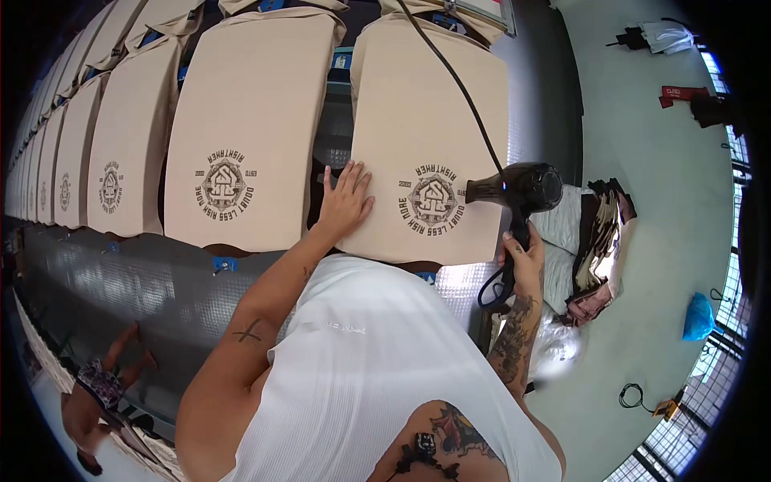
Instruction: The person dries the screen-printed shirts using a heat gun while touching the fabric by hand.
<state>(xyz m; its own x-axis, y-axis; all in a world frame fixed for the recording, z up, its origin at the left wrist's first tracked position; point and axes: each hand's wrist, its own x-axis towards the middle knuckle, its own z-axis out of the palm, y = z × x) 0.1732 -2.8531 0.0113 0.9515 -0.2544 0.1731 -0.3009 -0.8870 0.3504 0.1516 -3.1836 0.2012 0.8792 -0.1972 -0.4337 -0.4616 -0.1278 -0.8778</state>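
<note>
In the head view, a beige T-shirt [426,96] is stretched flat over a board in front of me, with a dark round emblem [434,201] printed on it. My left hand [347,201] lies on the left edge of this shirt, fingers spread. Gripped by the handle, a black hair dryer [526,186] is in my right hand [526,257]. Its nozzle points left at the right side of the emblem, close over the fabric. A black cord [454,76] runs from the dryer up past the top of the shirt.
More boards with matching printed beige shirts [249,96] stretch away to the left. Folded dark and light garments [598,249] are stacked at the right beside plastic-wrapped bundles [558,225]. A blue bag [699,317] lies on the floor. Another person [100,394] is at the lower left.
</note>
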